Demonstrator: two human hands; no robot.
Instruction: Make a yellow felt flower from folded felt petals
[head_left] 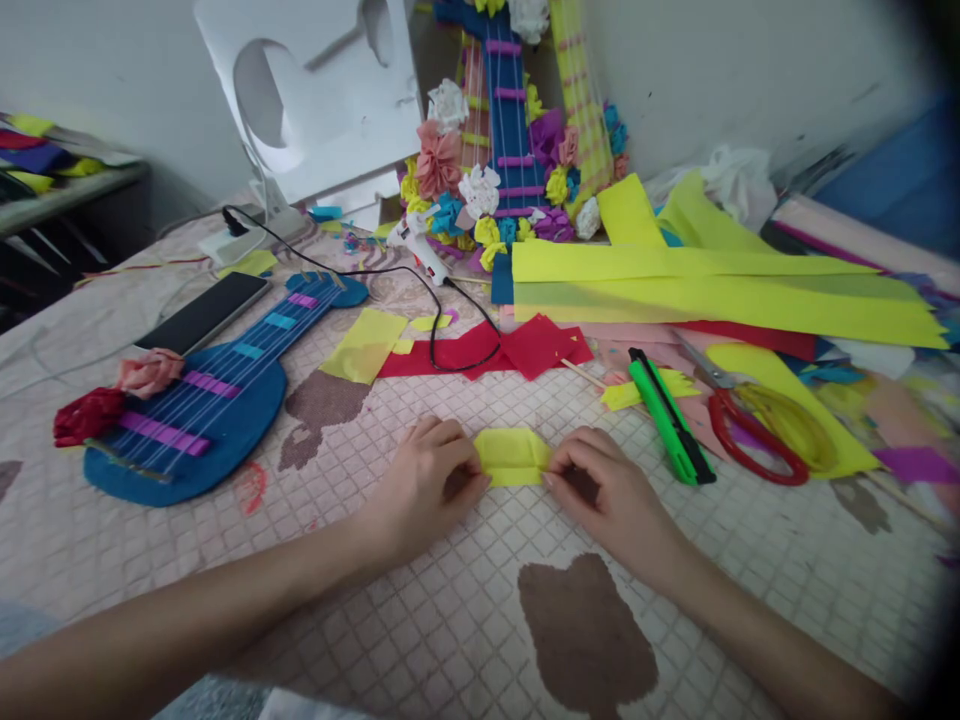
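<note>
A small piece of yellow crepe paper [513, 455] with creased, folded edges lies on the patterned tablecloth between my hands. My left hand [427, 480] pinches its left end between thumb and fingers. At the right end, my right hand [604, 490] grips the paper in the same way. Just beyond it are red paper squares [536, 345] and a yellow paper square [365, 345]. To the left lies a blue toy guitar [217, 390] with purple and light blue strips, white strings, and a red and a pink paper flower at its lower end.
Right of my hands lie a green box cutter [664, 420] and red-handled scissors [750, 430]. Behind are long yellow paper strips [712, 290], a white glue gun [420, 245] with a black cord, and a flower-covered guitar [514, 130]. A phone [202, 312] rests near the blue guitar.
</note>
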